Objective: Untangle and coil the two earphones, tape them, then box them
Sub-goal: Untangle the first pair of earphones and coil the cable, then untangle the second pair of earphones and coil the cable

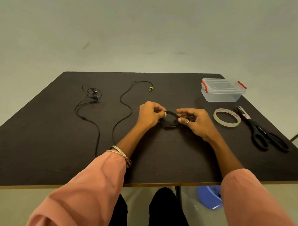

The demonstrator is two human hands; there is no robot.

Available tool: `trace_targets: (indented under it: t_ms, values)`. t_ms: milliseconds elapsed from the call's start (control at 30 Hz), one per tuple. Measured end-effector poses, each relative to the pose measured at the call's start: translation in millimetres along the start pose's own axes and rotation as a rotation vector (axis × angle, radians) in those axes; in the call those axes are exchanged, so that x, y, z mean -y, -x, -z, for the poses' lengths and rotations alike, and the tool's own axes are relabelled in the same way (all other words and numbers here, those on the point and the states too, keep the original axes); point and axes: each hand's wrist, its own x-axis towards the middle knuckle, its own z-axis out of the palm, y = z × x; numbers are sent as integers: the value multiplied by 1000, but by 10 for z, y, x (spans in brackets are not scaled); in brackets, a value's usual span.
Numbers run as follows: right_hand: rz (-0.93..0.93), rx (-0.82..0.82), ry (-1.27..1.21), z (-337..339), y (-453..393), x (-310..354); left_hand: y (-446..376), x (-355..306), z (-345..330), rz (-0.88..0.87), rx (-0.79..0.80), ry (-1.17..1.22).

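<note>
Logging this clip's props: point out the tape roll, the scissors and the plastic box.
tape roll (216, 114): head view, left side of its ring.
scissors (257, 126): head view, near the pivot.
plastic box (220, 96): head view, clear front wall.

Dark brown surface (44, 133) with light edge banding. Black-handled scissors (262, 131) lying flat near its right edge. Under the surface: thin dark leg (178, 193), blue object (208, 197) on the pale floor (142, 37), partly hidden.

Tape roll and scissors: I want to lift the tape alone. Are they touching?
Apart. The head view shows a strip of bare table between the tape roll and the scissors.
</note>
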Motion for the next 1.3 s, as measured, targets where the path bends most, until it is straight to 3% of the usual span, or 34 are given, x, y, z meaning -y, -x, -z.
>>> trace_targets:
  t_ms: [133,267,400,767,900,1000,1100,1200,1300]
  values:
    - [12,-80,19,8,-48,-30,-21,23,-127,-23,-108,23]
    - [-7,-181,88,4,-76,-58,1,41,-177,-78,-114,-18]
    - [25,-138,216,-13,-74,-42,26,77,-159,-110,-135,-52]
    - [35,-155,174,-28,-47,-43,117,63,-58,-24,-132,78]
    - [71,-269,192,-54,-18,-18,131,85,54,72,-131,188]
    - [214,-443,269,-109,30,70,188,100,267,111,-176,247]
    - [398,-432,304,-270,33,286,280,147,594,52,-251,110]
    - [498,-263,288,-589,-24,544,327,307,934,88,-321,-294]
    - [455,-76,339,-942,-155,746,375,493,1124,249,-212,-636]
